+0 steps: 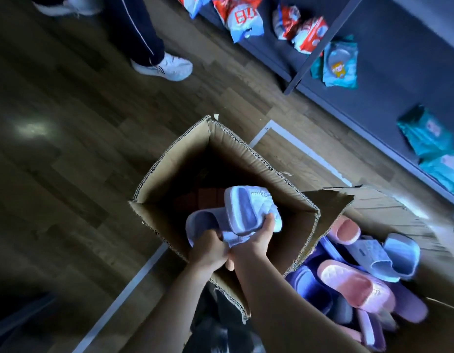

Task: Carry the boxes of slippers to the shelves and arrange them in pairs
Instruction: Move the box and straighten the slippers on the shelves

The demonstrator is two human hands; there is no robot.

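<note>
The top edge cuts off the bystander [138,31] above the knee, and the second box [373,200] runs past the right edge.

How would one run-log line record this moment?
left hand: grips lilac slippers | right hand: grips lilac slippers | place: above open cardboard box | second box: holds mixed slippers

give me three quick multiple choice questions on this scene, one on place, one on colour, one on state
1. The held slippers are: A over the open box; B on a shelf; C on the floor.
2. Their colour: A red; B lavender; C green.
3. The left hand and right hand: A both empty; B both gripping the slippers; C one idle.
Answers: 1 A, they are above the box mouth; 2 B, pale purple soles show; 3 B, fingers of both curl round them.
</note>
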